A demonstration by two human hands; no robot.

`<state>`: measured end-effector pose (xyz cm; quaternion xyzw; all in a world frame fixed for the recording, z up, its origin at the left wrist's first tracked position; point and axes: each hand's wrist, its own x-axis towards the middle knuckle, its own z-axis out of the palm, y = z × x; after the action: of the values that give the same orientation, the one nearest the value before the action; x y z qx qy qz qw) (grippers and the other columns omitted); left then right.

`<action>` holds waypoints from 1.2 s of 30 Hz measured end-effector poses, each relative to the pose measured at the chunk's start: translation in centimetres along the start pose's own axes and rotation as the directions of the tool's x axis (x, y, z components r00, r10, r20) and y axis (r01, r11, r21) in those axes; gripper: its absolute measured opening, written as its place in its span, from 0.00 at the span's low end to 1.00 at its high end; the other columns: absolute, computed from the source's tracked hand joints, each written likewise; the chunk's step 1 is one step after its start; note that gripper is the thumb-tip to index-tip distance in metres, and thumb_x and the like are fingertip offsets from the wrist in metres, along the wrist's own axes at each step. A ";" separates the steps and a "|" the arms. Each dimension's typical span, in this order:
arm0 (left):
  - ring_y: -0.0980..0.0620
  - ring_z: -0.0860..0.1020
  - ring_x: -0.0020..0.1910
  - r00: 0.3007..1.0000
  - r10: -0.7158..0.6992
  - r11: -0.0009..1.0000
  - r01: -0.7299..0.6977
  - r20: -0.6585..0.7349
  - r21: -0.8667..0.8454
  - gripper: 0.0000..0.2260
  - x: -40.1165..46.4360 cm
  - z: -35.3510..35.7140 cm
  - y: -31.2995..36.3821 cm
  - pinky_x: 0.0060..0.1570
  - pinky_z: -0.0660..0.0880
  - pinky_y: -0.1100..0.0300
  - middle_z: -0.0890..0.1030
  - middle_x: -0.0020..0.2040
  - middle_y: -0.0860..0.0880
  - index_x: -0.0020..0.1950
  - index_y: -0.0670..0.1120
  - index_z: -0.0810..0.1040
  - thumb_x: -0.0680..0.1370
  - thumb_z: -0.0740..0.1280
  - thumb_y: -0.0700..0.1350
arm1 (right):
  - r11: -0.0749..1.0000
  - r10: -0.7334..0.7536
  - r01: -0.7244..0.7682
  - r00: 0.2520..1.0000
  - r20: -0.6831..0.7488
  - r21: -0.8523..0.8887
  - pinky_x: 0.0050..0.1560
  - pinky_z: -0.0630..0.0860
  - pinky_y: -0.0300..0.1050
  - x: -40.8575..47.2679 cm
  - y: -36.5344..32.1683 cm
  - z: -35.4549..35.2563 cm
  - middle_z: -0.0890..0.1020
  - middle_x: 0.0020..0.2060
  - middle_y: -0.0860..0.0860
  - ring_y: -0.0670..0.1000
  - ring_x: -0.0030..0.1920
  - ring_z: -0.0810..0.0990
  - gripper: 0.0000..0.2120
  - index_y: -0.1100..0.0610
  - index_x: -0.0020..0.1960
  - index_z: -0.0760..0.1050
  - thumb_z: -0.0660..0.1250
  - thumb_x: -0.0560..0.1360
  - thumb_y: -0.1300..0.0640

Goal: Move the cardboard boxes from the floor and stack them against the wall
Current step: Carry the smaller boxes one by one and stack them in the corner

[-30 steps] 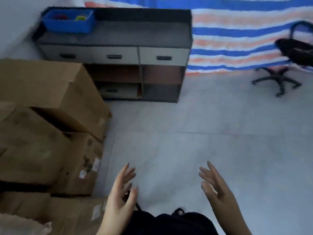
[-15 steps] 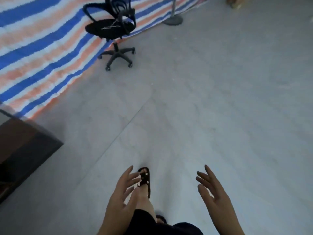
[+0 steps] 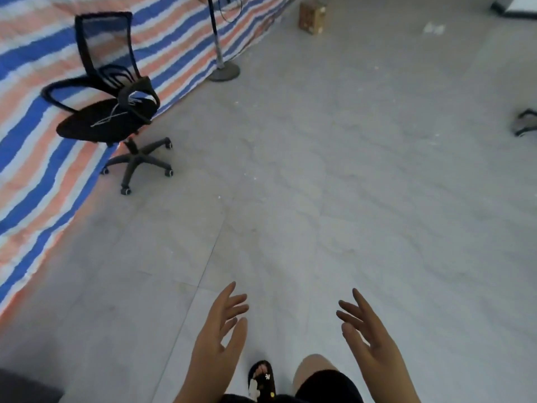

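A small brown cardboard box [image 3: 311, 17] stands on the grey floor far away at the top, near the edge of the striped tarp. My left hand [image 3: 218, 338] and my right hand [image 3: 370, 338] are raised in front of me at the bottom of the view, palms facing each other, fingers spread and straight, holding nothing. Both hands are far from the box. The stacked boxes by the wall are out of view.
A black office chair [image 3: 110, 112] stands at the left on the edge of a blue, orange and white striped tarp [image 3: 35, 158]. A pole on a round base [image 3: 223, 71] stands beyond it. A dark object [image 3: 524, 123] lies at the right edge. My sandalled foot [image 3: 261, 379] is below.
The view has swung right, away from the stacked boxes and cabinet, onto the open floor, and the chair has come closer. Both hands stay raised and empty.
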<state>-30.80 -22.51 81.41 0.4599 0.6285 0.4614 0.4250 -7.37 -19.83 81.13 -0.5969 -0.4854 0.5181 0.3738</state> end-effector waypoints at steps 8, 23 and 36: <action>0.61 0.79 0.54 0.995 -0.033 0.999 0.031 0.096 0.026 0.21 14.5 2.9 0.8 0.52 0.72 0.72 0.78 0.55 0.66 0.56 0.77 0.67 0.69 0.63 0.55 | 0.997 0.068 -0.061 0.987 -0.149 0.055 0.55 0.79 0.50 12.4 -2.4 -1.3 0.81 0.52 0.36 0.42 0.52 0.82 0.25 0.41 0.63 0.70 0.68 0.68 0.37; 0.62 0.79 0.54 0.998 -0.001 1.000 0.000 0.069 0.003 0.20 46.9 17.5 9.5 0.50 0.72 0.74 0.78 0.54 0.66 0.60 0.72 0.68 0.72 0.62 0.53 | 0.991 0.131 -0.132 0.982 -0.136 0.000 0.61 0.74 0.57 45.4 -10.1 -11.3 0.81 0.52 0.35 0.42 0.52 0.82 0.21 0.37 0.62 0.69 0.64 0.76 0.60; 0.61 0.79 0.53 0.996 0.010 0.999 -0.014 0.084 0.039 0.20 80.4 26.4 14.0 0.48 0.72 0.75 0.79 0.53 0.63 0.63 0.61 0.66 0.79 0.61 0.37 | 0.991 0.131 -0.130 0.966 -0.224 0.017 0.60 0.75 0.57 77.4 -17.1 -15.9 0.82 0.53 0.44 0.42 0.51 0.82 0.21 0.37 0.60 0.68 0.63 0.77 0.62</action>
<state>-20.23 62.62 80.58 0.4909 0.6164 0.4317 0.4389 4.37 60.20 80.50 -0.6820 -0.3992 0.4711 0.3920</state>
